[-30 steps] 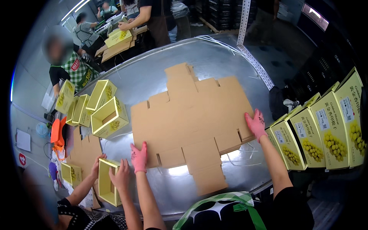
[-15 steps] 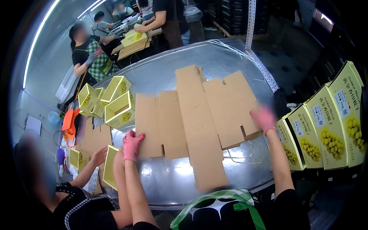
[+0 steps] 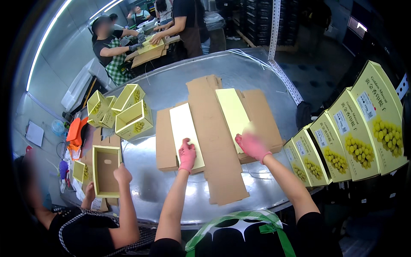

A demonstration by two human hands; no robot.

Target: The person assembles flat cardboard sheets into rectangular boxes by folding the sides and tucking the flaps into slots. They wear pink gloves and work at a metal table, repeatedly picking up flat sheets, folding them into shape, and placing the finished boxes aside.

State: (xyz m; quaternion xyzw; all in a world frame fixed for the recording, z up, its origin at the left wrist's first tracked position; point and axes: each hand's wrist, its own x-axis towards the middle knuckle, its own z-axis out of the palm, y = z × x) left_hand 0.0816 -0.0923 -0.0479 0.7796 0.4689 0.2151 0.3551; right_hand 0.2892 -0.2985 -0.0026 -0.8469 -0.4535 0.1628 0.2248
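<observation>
Both side flaps now folded inward since earlier. Left hand and right hand press flat, fingers spread, on cardboard blank mid-worktop; creasing step, next needs firm pressing.

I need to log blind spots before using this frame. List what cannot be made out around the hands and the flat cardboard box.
- Right hand, head view: motion-blurred, so its finger grip on the yellow flap is unclear.
- Flat cardboard box: the surface beneath both folded flaps is covered.
- Left hand: the palm faces down, hiding its contact with the pale flap.
- Co-worker's open box: the lower edge is hidden behind their arm.
</observation>
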